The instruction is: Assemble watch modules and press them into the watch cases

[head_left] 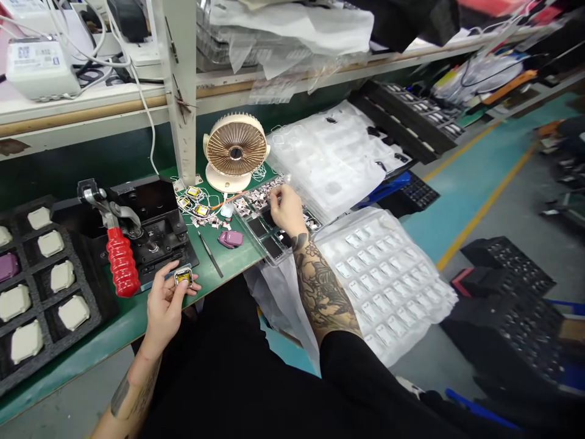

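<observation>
My left hand (168,299) grips a small square casing (183,278) with rounded corners and a yellow part inside, just over the bench's front edge. My right hand (287,210) reaches over a clear compartment tray (269,263), fingertips pinched near a heap of small white and brown pieces (262,194). Anything between those fingertips is too small or hidden to make out. Between the hands, tweezers (211,255) and a purple casing (231,238) lie on the green bench. Several yellow parts with white wires (201,210) rest behind them.
A toggle clamp press with a red handle (122,262) stands left of centre. Beside it, a black foam tray (39,268) holds pale casings. A small fan (236,152) sits at the back. Bagged white trays (384,280) are at the right, and a shelf (274,85) spans above.
</observation>
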`<state>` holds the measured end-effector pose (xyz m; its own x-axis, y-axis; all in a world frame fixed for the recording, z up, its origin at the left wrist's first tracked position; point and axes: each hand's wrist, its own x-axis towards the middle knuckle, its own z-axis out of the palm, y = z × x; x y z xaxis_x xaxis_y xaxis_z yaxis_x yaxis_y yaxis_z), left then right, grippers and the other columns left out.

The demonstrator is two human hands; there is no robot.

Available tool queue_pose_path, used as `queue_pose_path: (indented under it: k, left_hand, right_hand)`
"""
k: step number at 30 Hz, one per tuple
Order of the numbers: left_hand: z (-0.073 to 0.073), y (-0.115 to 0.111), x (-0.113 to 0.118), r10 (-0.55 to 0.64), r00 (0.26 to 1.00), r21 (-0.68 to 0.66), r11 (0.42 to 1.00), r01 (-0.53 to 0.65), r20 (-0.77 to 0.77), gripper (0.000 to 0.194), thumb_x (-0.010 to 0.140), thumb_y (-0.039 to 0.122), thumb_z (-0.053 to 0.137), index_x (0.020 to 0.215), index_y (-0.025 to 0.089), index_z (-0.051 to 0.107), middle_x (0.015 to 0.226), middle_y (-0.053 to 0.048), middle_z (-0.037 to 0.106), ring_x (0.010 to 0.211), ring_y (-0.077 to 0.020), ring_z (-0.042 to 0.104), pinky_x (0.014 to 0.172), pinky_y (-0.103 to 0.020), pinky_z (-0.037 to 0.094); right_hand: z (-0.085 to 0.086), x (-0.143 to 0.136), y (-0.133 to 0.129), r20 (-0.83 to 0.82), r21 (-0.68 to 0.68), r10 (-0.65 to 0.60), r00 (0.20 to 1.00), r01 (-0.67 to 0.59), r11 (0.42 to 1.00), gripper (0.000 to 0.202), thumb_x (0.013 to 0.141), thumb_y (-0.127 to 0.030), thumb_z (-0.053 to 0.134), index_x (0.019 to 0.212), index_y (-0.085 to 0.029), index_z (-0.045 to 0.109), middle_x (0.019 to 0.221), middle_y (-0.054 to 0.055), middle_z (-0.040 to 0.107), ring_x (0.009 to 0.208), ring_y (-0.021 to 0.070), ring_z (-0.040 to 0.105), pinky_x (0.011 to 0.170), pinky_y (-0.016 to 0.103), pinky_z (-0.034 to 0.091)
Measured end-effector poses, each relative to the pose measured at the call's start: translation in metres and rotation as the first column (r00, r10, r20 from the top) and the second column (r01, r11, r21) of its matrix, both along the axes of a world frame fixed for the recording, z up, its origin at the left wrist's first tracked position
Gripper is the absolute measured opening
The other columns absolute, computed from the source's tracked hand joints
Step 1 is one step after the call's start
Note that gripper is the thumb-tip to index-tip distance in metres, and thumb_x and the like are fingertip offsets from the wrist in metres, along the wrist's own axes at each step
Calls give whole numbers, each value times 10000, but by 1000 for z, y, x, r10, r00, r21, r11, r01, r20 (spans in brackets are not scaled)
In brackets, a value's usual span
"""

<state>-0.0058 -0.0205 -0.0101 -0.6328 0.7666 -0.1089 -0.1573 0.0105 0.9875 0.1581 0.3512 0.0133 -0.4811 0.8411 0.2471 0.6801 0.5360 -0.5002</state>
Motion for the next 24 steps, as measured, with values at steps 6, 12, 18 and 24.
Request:
queue_pose_path:
  k: [6,12,18,24]
  left_hand:
    - [0,-2,-1,-108,989,-76,992,100,-104,347,1111,439,683,1359,247,535,1127,-87,828,877,-207,806,790,-331,643]
    - [12,1,-1,-210,930,-208,966,151,-300,356,1125,417,625,1445,266,671,1135,-53,799,851,-175,732,822,-301,581]
    - [16,2,-1,-195,909,-251,962,105,-369,241,1078,431,708,1142,201,741,852,3,704,711,-140,619,689,-258,467]
    - [17,3,0,-167,873,-162,981,102,-459,209,1087,379,699,1030,185,748,820,11,621,693,-129,529,680,-265,418]
  right_hand:
    - [13,7,-24,-324,-19,70,943,-81,997,136,1048,-273,527,1061,-221,652,934,41,738,835,211,655,856,370,516]
    - [11,-15,-106,-500,-99,218,838,-306,947,223,1038,-355,722,1235,-255,744,982,23,758,872,203,706,860,382,580]
    - [5,-37,-195,-649,-166,348,676,-573,803,31,998,-286,820,977,-275,802,932,21,817,885,216,770,869,417,635]
    - [0,-51,-209,-680,-182,425,597,-699,691,57,999,-225,823,985,-280,829,938,18,831,903,214,764,864,426,627]
